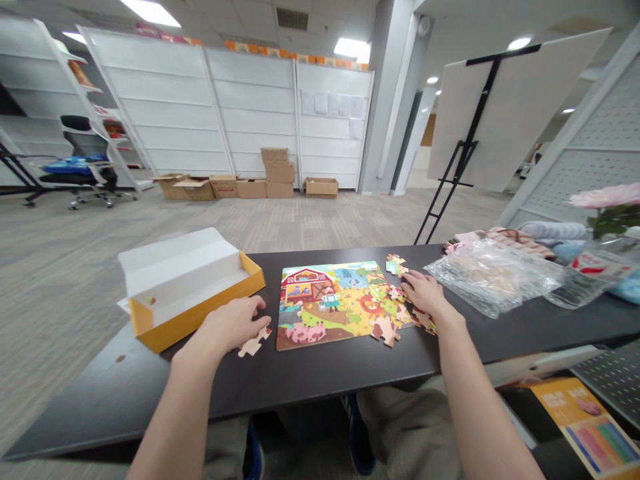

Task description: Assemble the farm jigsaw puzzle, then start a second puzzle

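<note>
Orange box point(565, 400): it is lying low at my right, showing pale lettering too small for me to read; the frame's edge is cutting it off.
Clear packet point(603, 262): it is bearing a red mark that I cannot make out.
Puzzle point(325, 317): it is lying flat on the worktop point(325, 373) between my hands, showing a barn and a lion; loose pieces point(384, 331) are covering part of its right side.
Left hand point(235, 323): I am resting it half-curled at a single piece point(253, 343); whether it is gripping, I cannot tell.
Right hand point(424, 291): I am bending its fingers over the loose pieces, hiding some; its grip I cannot tell.
Yellow box point(200, 312): it is standing open beside my left forearm.
Plastic bag point(500, 273): it is lying crumpled right of my right hand.
Easel point(467, 143): it is standing beyond the worktop.
</note>
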### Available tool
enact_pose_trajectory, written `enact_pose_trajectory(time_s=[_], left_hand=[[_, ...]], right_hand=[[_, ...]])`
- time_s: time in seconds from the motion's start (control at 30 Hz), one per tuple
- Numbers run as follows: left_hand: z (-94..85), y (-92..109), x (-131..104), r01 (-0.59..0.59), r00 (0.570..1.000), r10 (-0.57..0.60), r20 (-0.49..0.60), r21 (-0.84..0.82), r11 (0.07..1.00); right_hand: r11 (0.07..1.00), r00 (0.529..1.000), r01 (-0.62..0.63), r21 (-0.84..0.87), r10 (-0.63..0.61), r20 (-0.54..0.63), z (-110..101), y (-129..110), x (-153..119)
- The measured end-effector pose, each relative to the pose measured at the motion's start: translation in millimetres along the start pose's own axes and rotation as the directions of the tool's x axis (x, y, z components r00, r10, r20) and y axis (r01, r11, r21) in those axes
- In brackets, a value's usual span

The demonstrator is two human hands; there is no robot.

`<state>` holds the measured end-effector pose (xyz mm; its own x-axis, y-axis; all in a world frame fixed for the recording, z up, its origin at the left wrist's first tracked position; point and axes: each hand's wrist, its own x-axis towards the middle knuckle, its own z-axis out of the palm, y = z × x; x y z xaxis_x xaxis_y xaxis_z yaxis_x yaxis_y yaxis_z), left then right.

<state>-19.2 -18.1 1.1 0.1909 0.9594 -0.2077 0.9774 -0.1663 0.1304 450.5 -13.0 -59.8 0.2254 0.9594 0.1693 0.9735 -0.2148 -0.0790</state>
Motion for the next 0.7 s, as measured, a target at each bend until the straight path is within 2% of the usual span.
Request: enact_pose_trajectory(time_s=[0.17, 0.37, 0.7], left_hand=[[-1.5, 1.6, -2.2, 0.003, 1.000, -0.003, -0.018, -0.011, 1.000], [-4.9, 4.3, -3.8, 0.033, 0.999, -0.033, 0.005, 0.000, 0.999], [-2.4, 0.9, 0.8, -0.002, 1.000, 0.002, -0.003, -0.003, 1.000]], right_hand=[[1.000, 0.999, 0.015, 0.023, -0.016, 0.031, -3.6, -6.4, -1.0], [1.000, 1.000, 0.006, 0.021, -0.006, -0.007, -15.1, -8.5, -2.4], [0.996, 0.990, -0.082, 0.031, 0.085, -0.114, -3.3, 2.6, 0.6]])
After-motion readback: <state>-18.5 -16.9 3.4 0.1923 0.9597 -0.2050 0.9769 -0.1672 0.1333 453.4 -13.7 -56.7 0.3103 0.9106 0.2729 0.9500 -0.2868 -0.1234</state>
